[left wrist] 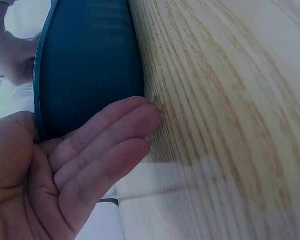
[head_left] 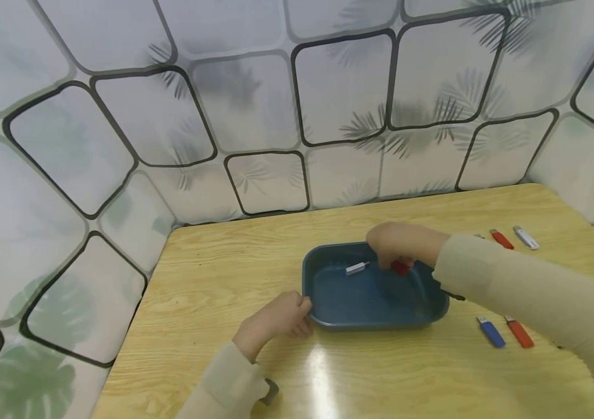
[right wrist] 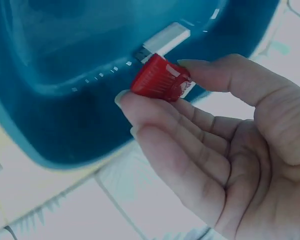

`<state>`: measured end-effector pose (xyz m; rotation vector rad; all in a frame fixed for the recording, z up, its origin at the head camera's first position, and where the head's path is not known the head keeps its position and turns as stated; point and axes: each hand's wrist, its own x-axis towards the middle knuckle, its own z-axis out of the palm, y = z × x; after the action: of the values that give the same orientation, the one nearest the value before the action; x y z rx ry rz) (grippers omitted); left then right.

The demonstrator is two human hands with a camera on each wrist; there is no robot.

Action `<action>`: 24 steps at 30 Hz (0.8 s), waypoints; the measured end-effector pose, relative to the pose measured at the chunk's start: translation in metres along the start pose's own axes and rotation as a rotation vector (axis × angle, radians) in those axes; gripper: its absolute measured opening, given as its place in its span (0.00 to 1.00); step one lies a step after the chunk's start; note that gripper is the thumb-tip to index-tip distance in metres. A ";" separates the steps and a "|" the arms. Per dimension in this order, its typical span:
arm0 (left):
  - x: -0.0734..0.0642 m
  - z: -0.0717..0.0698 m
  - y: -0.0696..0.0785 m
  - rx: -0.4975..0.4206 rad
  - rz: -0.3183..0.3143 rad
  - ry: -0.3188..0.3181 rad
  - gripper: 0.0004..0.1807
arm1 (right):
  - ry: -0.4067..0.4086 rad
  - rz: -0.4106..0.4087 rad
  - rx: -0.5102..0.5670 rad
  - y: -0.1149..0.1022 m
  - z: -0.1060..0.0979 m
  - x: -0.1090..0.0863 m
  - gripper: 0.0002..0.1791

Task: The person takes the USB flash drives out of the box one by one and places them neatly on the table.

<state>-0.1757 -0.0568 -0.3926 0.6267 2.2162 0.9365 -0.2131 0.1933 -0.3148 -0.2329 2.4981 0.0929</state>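
Note:
A dark blue plastic tray lies on the table. My left hand grips its near left corner, with the fingers along the outer wall in the left wrist view. Over the tray's far right part, my right hand pinches a small ribbed red USB stick between thumb and fingertips. Inside the tray lies a white USB stick, its metal plug pointing right in the head view. In the right wrist view this white stick shows just beyond the red one.
Right of the tray, a red USB stick and a white one lie farther back on the wooden table. A blue stick and another red one lie nearer. The right sleeve covers part of this area. Patterned cloth hangs behind.

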 end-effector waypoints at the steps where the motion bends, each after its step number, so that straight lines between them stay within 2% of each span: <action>1: -0.001 -0.001 0.000 -0.001 0.003 0.002 0.26 | 0.016 -0.013 -0.007 0.001 -0.002 -0.006 0.08; 4: -0.002 -0.001 0.002 0.003 0.020 0.002 0.26 | 0.060 -0.057 0.002 0.010 -0.006 -0.025 0.10; 7: -0.002 -0.002 0.002 0.002 0.026 0.000 0.26 | 0.071 -0.090 0.053 0.024 -0.007 -0.042 0.09; 11: -0.002 -0.001 0.002 -0.008 0.017 0.005 0.26 | 0.073 -0.096 0.119 0.049 -0.003 -0.059 0.10; 17: -0.001 0.002 -0.001 -0.022 0.003 0.002 0.27 | 0.065 -0.078 0.205 0.092 0.020 -0.077 0.14; 24: -0.004 0.001 -0.001 0.004 -0.005 0.004 0.27 | 0.075 -0.044 0.219 0.128 0.050 -0.093 0.17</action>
<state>-0.1725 -0.0597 -0.3923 0.6210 2.2232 0.9311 -0.1344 0.3384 -0.2985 -0.2026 2.5504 -0.2103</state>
